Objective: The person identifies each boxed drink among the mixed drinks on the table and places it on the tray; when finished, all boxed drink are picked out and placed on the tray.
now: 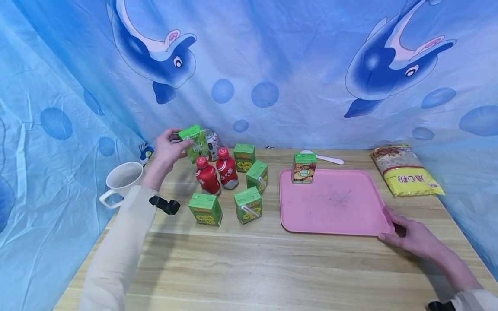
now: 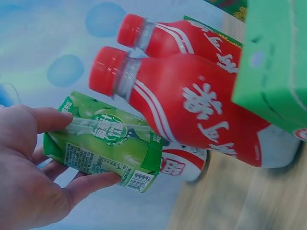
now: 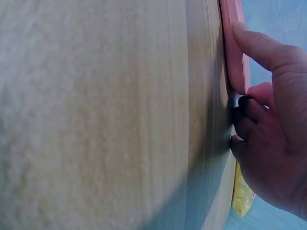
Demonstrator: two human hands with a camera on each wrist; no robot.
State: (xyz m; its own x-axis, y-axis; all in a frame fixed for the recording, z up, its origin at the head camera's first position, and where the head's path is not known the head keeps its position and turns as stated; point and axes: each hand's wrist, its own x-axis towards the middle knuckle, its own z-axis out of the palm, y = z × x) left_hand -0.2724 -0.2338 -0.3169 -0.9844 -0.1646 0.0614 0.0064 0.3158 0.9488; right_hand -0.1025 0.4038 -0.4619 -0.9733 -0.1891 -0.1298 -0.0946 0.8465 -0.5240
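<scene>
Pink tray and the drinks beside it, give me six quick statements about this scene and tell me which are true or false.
1. The left hand holds a green juice box. True.
2. The right hand rests in the middle of the pink tray. False: it is at the near right corner.
3. The yellow bag lies right of the pink tray. True.
4. Both red bottles lie on their sides. False: they stand upright.
5. The white mug is on the pink tray. False: it is at the far left, beside the left sleeve.
6. Exactly one carton stands on the pink tray. True.
</scene>
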